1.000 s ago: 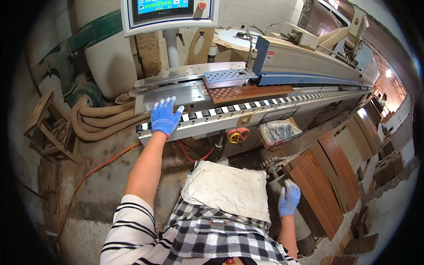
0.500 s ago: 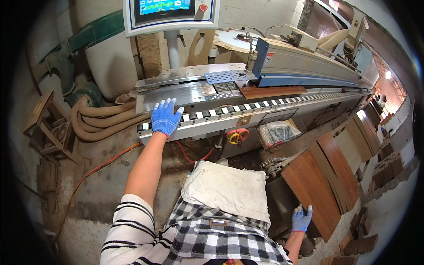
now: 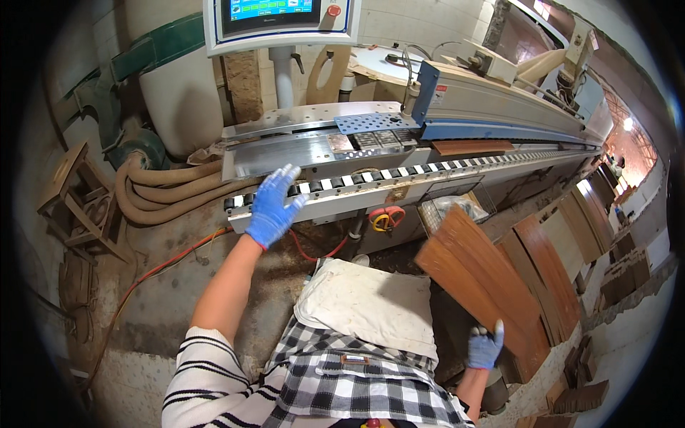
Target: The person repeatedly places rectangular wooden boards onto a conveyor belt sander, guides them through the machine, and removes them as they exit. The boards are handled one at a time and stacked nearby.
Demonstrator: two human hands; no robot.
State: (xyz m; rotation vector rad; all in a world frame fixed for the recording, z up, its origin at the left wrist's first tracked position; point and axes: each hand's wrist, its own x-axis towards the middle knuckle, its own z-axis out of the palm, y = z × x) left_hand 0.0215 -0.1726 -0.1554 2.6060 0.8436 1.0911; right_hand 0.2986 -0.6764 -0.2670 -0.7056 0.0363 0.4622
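Observation:
My left hand (image 3: 275, 207), in a blue glove with pale fingertips, has its fingers spread over the near roller rail (image 3: 339, 182) beside the steel bed (image 3: 260, 157) of a long machine. My right hand (image 3: 485, 346), also gloved, grips the lower edge of a brown wood-grain board (image 3: 481, 278), which is tilted above other panels at the lower right. Another brown board (image 3: 471, 146) lies in the machine beside a perforated blue plate (image 3: 374, 123). A folded white cloth (image 3: 360, 299) rests at my front.
A screen panel (image 3: 278, 14) stands at the top. Ribbed hoses (image 3: 146, 208), a wooden stool (image 3: 78, 207) and an orange cable (image 3: 164, 264) are at left. Red and yellow looped tools (image 3: 385, 217) hang below the rail beside a wire basket (image 3: 435, 212). More panels (image 3: 549, 264) lean at right.
The board in the machine has travelled rightward. My right hand has taken hold of a panel and raised its far end leftward. My left hand has shifted slightly right, fingers lifted.

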